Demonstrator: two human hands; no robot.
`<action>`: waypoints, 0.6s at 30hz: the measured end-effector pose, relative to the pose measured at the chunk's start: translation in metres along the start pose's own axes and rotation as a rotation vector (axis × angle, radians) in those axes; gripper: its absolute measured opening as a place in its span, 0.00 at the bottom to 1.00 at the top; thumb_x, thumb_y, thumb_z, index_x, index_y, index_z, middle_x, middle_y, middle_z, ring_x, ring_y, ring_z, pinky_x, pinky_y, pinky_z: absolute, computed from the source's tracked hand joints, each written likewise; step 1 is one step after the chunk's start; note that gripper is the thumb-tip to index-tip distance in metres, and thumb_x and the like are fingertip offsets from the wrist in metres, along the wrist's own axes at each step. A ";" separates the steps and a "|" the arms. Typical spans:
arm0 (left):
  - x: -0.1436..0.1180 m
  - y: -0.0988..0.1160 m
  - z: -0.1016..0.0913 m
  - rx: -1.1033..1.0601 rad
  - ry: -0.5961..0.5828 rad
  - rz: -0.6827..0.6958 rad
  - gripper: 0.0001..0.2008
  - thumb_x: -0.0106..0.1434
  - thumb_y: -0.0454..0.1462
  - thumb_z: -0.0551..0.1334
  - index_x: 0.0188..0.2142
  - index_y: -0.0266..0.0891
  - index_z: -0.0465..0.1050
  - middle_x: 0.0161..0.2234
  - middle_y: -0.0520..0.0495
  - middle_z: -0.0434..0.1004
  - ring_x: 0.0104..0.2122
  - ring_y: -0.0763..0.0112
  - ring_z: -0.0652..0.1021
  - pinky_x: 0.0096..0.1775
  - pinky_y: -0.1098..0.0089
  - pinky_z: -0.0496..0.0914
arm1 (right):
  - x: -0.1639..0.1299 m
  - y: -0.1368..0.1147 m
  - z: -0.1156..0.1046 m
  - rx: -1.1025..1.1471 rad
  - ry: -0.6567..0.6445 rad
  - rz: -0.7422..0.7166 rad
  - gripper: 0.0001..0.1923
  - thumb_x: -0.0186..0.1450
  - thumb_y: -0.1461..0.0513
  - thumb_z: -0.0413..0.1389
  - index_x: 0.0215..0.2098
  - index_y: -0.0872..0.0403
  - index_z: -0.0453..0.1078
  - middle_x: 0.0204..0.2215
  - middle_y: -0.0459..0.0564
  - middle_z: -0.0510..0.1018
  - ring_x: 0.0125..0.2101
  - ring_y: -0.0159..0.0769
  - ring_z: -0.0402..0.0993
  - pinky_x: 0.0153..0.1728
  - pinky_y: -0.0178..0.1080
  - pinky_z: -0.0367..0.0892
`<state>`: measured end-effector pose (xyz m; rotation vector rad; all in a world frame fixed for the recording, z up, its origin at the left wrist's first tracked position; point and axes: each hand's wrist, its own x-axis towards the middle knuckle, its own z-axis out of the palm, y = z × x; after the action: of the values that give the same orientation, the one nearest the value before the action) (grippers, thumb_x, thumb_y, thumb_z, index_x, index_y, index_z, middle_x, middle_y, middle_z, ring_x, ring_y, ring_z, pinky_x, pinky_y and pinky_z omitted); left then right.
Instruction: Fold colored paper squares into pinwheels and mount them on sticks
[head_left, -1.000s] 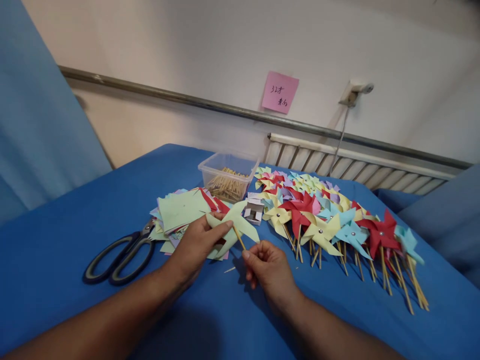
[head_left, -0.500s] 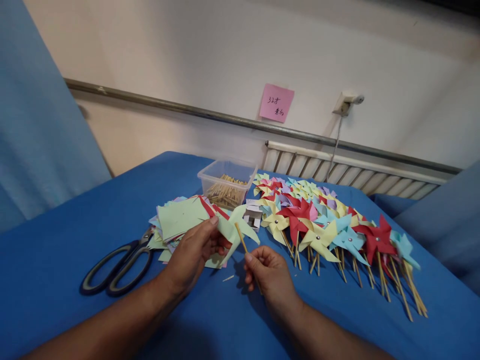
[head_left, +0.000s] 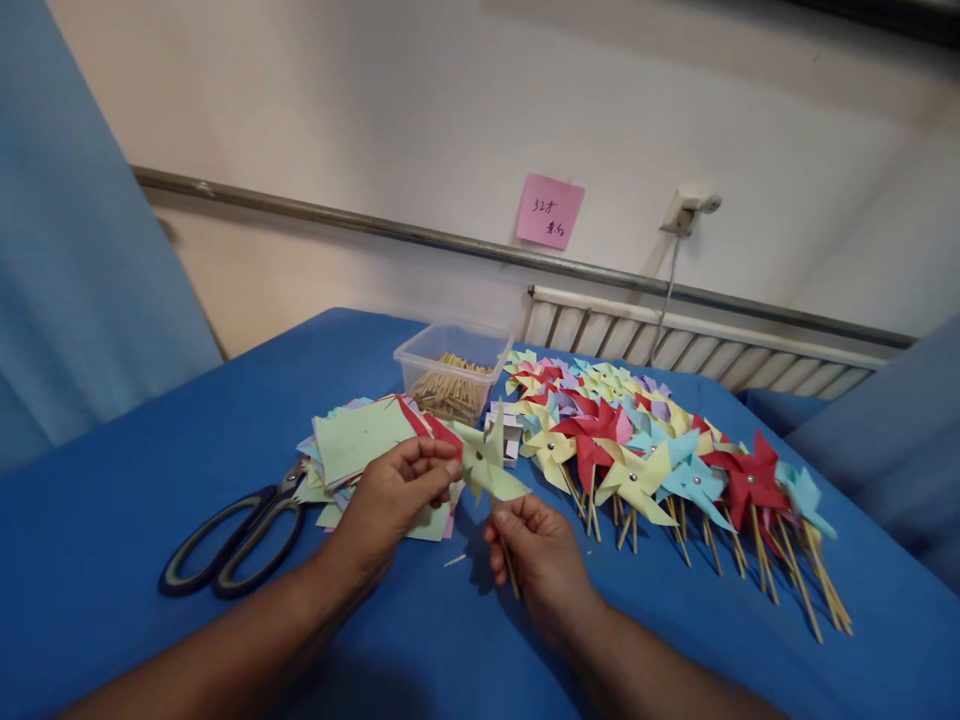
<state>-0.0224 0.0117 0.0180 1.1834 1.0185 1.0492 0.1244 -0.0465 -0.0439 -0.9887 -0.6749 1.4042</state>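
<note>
A pale green paper pinwheel (head_left: 491, 470) faces me in the middle of the head view, with a dark pin spot at its centre. My right hand (head_left: 541, 560) is closed around its wooden stick (head_left: 511, 574), whose lower end pokes out below the fingers. Thumb and fingertips of my left hand (head_left: 409, 488) are pinched together at the pinwheel's left blade. Behind that hand lies a stack of coloured paper squares (head_left: 360, 438), green on top with red pieces. Just beyond the pinwheel, a small white box (head_left: 512, 436) is partly hidden by it.
Dark-handled scissors (head_left: 244, 535) lie left of the papers. A clear plastic bin (head_left: 487, 380) of short sticks stands at the back. Many finished pinwheels (head_left: 634, 478) spread across the right side of the blue tablecloth (head_left: 112, 500). A small white scrap (head_left: 455, 560) lies near my hands.
The pinwheel has turned from its stick side to its pinned front. My left hand has shifted its hold to the left blade; my right hand still grips the stick.
</note>
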 end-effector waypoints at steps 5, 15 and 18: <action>0.002 0.004 0.001 -0.036 0.150 0.046 0.19 0.48 0.40 0.73 0.38 0.38 0.73 0.31 0.52 0.78 0.29 0.74 0.75 0.32 0.74 0.68 | 0.000 -0.002 0.000 0.061 -0.062 0.024 0.22 0.51 0.49 0.68 0.24 0.57 0.68 0.18 0.42 0.73 0.13 0.22 0.63 0.12 0.26 0.59; -0.002 0.008 0.004 -0.019 -0.077 -0.055 0.13 0.47 0.36 0.71 0.33 0.37 0.74 0.26 0.49 0.80 0.21 0.68 0.76 0.24 0.71 0.68 | -0.003 -0.001 0.005 -0.006 -0.131 0.064 0.23 0.52 0.47 0.67 0.24 0.57 0.67 0.18 0.43 0.75 0.12 0.22 0.62 0.11 0.26 0.55; -0.003 0.012 0.006 -0.012 -0.056 -0.103 0.09 0.46 0.35 0.71 0.27 0.38 0.74 0.21 0.52 0.78 0.21 0.66 0.76 0.23 0.71 0.69 | 0.001 -0.003 0.008 -0.041 -0.134 0.087 0.27 0.48 0.43 0.67 0.24 0.56 0.66 0.15 0.42 0.73 0.10 0.22 0.61 0.10 0.27 0.54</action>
<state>-0.0180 0.0085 0.0304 1.1325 1.0174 0.9358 0.1189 -0.0439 -0.0377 -0.9717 -0.7701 1.5488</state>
